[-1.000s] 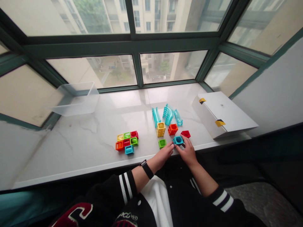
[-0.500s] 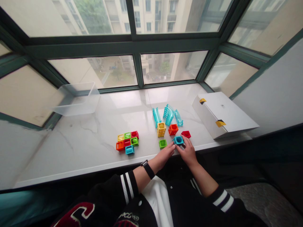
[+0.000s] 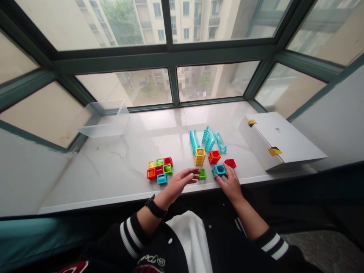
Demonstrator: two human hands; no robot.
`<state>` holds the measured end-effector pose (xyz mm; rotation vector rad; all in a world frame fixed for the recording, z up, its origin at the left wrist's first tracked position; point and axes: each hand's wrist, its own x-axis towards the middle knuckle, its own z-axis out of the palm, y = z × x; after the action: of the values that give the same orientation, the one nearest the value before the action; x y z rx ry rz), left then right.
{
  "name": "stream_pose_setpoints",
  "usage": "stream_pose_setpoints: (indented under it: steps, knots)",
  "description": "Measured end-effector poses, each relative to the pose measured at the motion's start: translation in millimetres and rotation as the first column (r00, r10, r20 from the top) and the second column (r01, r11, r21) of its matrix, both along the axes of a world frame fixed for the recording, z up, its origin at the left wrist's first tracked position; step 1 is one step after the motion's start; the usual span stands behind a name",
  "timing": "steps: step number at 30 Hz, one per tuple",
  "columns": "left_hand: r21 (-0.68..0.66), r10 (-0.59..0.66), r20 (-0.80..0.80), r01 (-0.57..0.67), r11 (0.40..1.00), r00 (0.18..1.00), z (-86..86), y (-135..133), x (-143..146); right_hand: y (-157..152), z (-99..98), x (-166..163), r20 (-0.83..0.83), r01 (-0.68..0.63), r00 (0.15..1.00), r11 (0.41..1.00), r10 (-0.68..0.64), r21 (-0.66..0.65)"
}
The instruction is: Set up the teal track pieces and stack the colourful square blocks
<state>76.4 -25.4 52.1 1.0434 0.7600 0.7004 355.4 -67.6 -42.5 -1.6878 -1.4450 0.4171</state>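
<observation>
My right hand (image 3: pixel 231 182) rests on the marble sill with its fingers around a blue hollow cube (image 3: pixel 219 170). My left hand (image 3: pixel 182 181) hovers with fingers spread, holding nothing, its fingertips close to a green cube (image 3: pixel 202 173). Behind them stand a yellow cube tower (image 3: pixel 200 156), an orange cube (image 3: pixel 214 156) and a red piece (image 3: pixel 230 163). A joined cluster of coloured cubes (image 3: pixel 159 170) lies to the left of my left hand. Several turquoise ribbed track pieces (image 3: pixel 208 138) sit further back.
A clear plastic tub (image 3: pixel 105 118) stands at the back left of the sill (image 3: pixel 113 167). A white cardboard box (image 3: pixel 277 139) with yellow tape lies at the right. Window panes (image 3: pixel 125 87) rise directly behind the sill.
My left hand has left the blue cube and moved left, fingers spread, toward the green cube. My right hand stays on the blue cube. The view shifted slightly.
</observation>
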Motion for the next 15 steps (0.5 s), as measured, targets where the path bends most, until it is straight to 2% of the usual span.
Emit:
stream_pose_setpoints:
  steps: [2, 4, 6, 8, 9, 11, 13, 15]
  knots:
    - [0.11, 0.154, -0.107, -0.142, 0.984, 0.982, 1.0, 0, -41, -1, 1.4, 2, 0.011, -0.014, 1.0, 1.0, 0.014, 0.013]
    - [0.246, 0.316, -0.228, -0.26, 0.934, 0.921, -4.6, -5, -80, -3, 8.9, 4, 0.035, -0.023, 0.999, 0.999, 0.022, 0.045]
    - [0.419, 0.471, -0.371, -0.309, 0.854, 0.8, -13.8, -12, -113, -6, 23.7, 4, 0.089, -0.022, 0.996, 0.994, 0.012, 0.108]
    - [0.555, 0.584, -0.473, -0.292, 0.779, 0.66, -24.1, -21, -137, -8, 44.4, 2, 0.147, -0.006, 0.989, 0.974, -0.029, 0.226]
    - [0.587, 0.616, -0.495, -0.287, 0.757, 0.612, -29.2, -24, -144, -9, 56.0, -1, 0.164, -0.005, 0.985, 0.954, -0.047, 0.301]
    - [0.594, 0.643, -0.515, -0.305, 0.744, 0.567, -38.8, -29, -149, -10, 78.9, -10, 0.172, -0.049, 0.985, 0.913, -0.024, 0.405]
    - [0.58, 0.643, -0.518, -0.32, 0.749, 0.564, -46.5, -31, -146, -9, 98.4, -26, 0.169, -0.129, 0.984, 0.88, 0.057, 0.456]
    - [0.6, 0.636, -0.519, -0.287, 0.747, 0.57, -51.6, -30, -137, -6, 111.7, -47, 0.158, -0.242, 0.969, 0.857, 0.189, 0.454]
